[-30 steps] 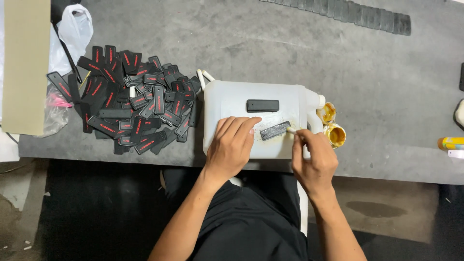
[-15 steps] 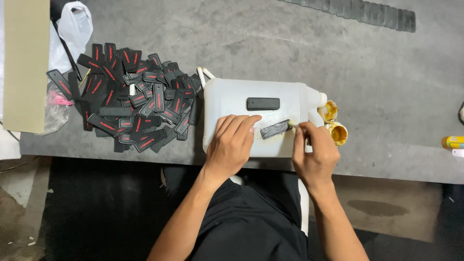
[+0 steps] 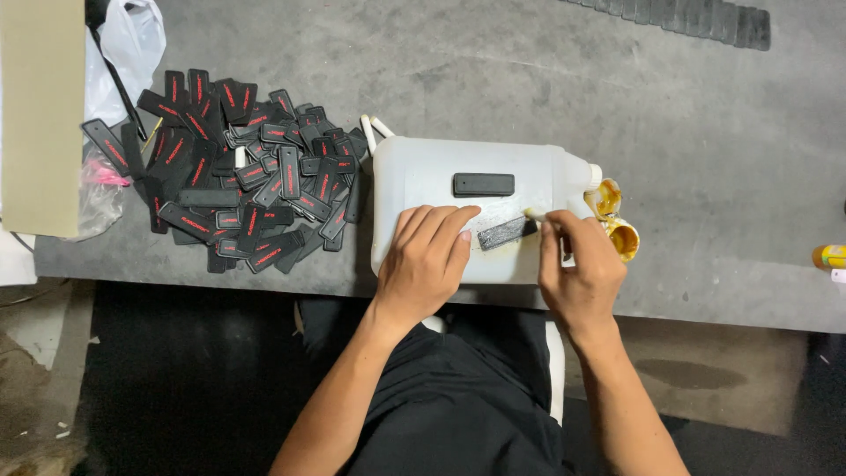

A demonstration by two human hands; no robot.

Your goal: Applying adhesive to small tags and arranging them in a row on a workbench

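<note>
Grey table, white jug under black strip

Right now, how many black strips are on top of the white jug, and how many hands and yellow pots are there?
Black strips on the white jug: 2 (one, one)
Hands: 2 (left hand, right hand)
Yellow pots: 2 (one, one)
Total: 6

Grey table bearing black tags, white jug

Heap of black rubber tags, white plastic bag, cardboard panel, grey worktable
</note>
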